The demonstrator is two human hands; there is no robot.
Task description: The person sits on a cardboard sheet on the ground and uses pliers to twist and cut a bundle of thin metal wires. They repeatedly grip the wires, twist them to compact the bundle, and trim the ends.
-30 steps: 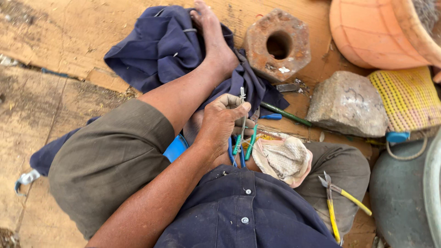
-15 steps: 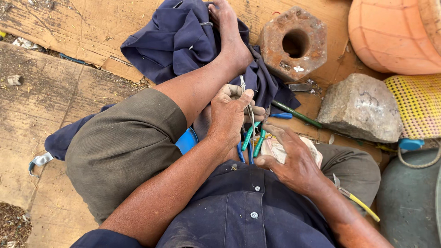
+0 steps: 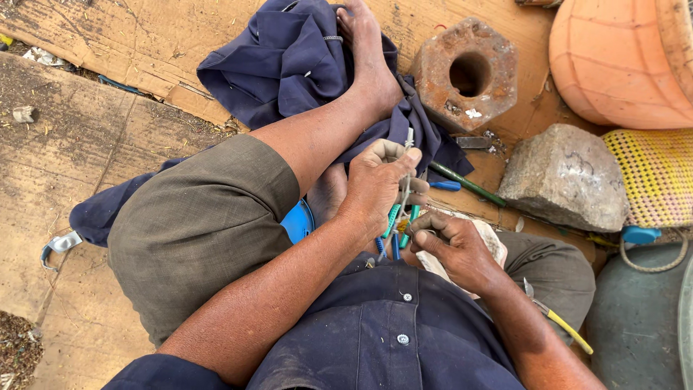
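My left hand [image 3: 379, 184] is closed around a small bundle of thin tools [image 3: 395, 217] with green and blue handles, their metal tips pointing up past my fingers. My right hand [image 3: 456, 245] sits just below and to the right, fingers curled, pinching at the lower ends of those handles. Under my right hand lies a dirty white cloth [image 3: 494, 242] on my right thigh. I sit cross-legged on cardboard, my bare foot [image 3: 368, 58] resting on a dark blue garment [image 3: 289, 65].
A rusty hexagonal block with a hole [image 3: 465, 72] and a grey stone [image 3: 567, 177] stand ahead on the right. An orange pot [image 3: 621, 61] and a yellow woven mat [image 3: 657, 173] are at far right. Yellow-handled pliers [image 3: 556, 325] lie by my right thigh.
My right hand came into view from the right and settled at the lower ends of the tool bundle. My left hand kept its grip and barely moved.
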